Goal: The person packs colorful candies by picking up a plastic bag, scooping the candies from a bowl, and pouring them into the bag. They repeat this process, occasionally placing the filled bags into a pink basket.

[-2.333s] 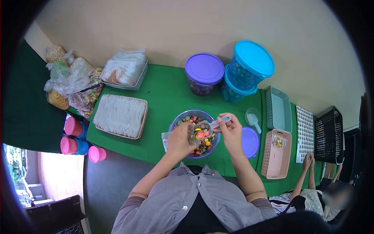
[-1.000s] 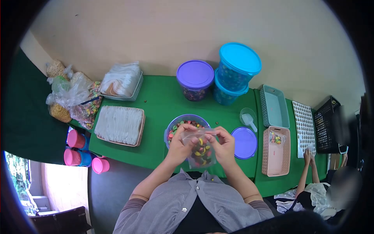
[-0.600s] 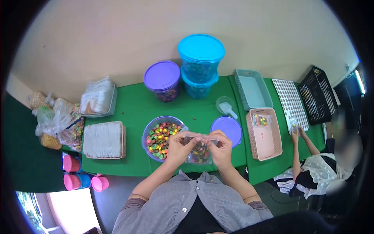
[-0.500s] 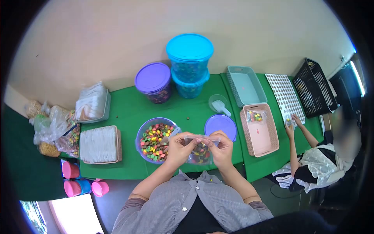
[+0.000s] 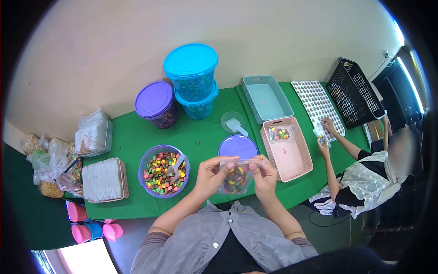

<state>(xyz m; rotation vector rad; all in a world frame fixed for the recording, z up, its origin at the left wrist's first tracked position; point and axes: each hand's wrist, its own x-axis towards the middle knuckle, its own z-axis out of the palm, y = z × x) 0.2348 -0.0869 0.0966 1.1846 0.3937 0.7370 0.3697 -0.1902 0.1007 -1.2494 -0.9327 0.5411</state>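
A clear plastic bag (image 5: 236, 181) with colourful candies inside hangs between my two hands. My left hand (image 5: 213, 175) pinches its top edge on the left, and my right hand (image 5: 263, 177) pinches the same edge on the right. Left of my hands, a purple-rimmed bowl (image 5: 142, 179) holds many coloured candies, with a scoop (image 5: 175, 170) resting in them. Just beyond the bag lies a round purple lid (image 5: 238, 147). The pink basket (image 5: 292, 162) to the right has a filled candy bag (image 5: 279, 134) at its far end.
Lidded tubs (image 5: 190, 61) stand at the back. At left are baskets of stacked packets (image 5: 102, 179) and white bags (image 5: 92, 130). Right are a teal basket (image 5: 267, 100), a sticker sheet (image 5: 318, 102), a black crate (image 5: 353, 93) and a co-worker (image 5: 365, 180) holding a small bag.
The view has shifted right, so the table's items appear further left. My hands now hold the bag's top edge with fingers further apart, and the bowl is no longer overlapped by my left hand.
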